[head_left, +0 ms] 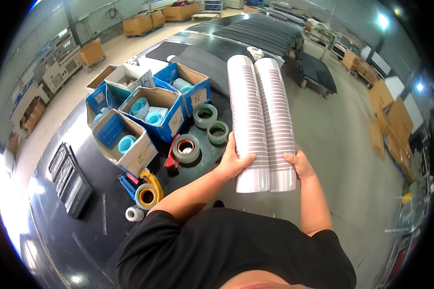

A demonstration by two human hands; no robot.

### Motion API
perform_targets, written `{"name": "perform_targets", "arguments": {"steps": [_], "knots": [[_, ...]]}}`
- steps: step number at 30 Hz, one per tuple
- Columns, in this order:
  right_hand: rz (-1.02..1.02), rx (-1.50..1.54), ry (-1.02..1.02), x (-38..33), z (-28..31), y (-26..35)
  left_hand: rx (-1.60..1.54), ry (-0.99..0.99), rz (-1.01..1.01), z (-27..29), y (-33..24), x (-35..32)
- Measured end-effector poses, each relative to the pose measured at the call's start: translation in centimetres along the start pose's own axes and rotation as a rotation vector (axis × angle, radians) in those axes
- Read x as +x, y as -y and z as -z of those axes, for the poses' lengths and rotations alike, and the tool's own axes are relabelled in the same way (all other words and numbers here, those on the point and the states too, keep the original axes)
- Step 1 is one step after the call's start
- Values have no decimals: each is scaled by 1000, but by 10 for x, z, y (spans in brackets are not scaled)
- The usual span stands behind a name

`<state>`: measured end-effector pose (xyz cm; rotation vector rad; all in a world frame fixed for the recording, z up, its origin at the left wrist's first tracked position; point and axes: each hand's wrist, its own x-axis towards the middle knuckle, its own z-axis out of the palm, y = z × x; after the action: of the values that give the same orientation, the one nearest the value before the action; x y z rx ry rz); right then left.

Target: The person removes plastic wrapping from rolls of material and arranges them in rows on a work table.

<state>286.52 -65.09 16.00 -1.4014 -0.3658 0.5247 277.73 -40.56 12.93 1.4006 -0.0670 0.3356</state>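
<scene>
Two long striped cylinders, wrapped in shiny clear film and looking like sleeves of stacked disposable cups, lie side by side between my hands. My left hand (234,163) grips the near end of the left cup sleeve (247,120), with its thumb on top. On the other side, my right hand (301,164) holds the right cup sleeve (277,115) near the same end. Their far ends point away from me, over the edge of the dark table. Most of my fingers are hidden beneath or behind the sleeves.
Left of the sleeves, the black table (94,236) bears open blue boxes (173,126) with light-blue rolls. Green tape rolls (205,115), a red tape dispenser (171,161), a yellow tape dispenser (152,182) and a black slotted plastic part (72,183) lie there. Grey floor (345,144) spreads right.
</scene>
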Motion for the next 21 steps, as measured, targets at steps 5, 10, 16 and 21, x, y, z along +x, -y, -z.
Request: {"name": "perform_targets", "arguments": {"steps": [5,10,16,21], "knots": [[-66,-26,119,149,23,26,-9,-191,57,20,29,105],[-53,-36,361,302,41,39,94,-434,22,50,74,208],[-235,13,606,468,37,24,934,-724,-19,65,109,287],[-260,-6,744,554,4,13,1324,-470,362,29,103,291]]}}
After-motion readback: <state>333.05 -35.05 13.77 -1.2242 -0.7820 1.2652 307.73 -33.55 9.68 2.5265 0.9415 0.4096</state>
